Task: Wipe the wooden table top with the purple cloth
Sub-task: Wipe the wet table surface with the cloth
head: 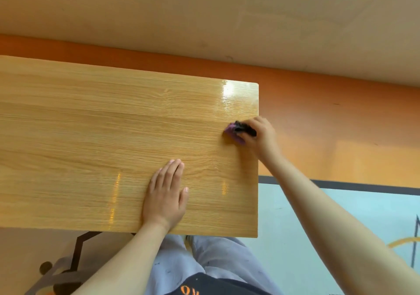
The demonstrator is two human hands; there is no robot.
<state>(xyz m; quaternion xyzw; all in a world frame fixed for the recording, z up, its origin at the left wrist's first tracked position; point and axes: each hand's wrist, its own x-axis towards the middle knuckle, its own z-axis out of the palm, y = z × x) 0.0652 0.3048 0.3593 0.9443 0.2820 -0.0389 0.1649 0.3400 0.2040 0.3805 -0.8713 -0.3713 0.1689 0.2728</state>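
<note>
i see the cloth (232,133) on the bench (91,135), just inside its right edge and roughly midway between the far and near sides. it is bunched into a wad. purple shows on its left, and a black patch sits on top where the fingers meet it.

the right hand (261,136) grips the cloth, fingers curled over it from the right. the wrist and forearm hang past the side of the bench and come in from the lower right.

the left hand (167,194) is open and holds nothing. it lies palm down on the wood near the front edge, fingers straight and close together and pointing away, thumb out to the right. it is well apart from the cloth.

the bench top is glossy, light wood grain and runs out of view on the left. a bright glare (228,89) sits by the far right corner, and fainter streaks of light lie nearer the front.

past the far edge i see an orange band (318,94), then a tan surface (204,10). right of the bench there is pale blue floor (295,215) with a dark border. below the front edge are pale trousers (218,260), a dark top (204,285) with orange lettering, and a dark angled frame (76,249) at the lower left.
</note>
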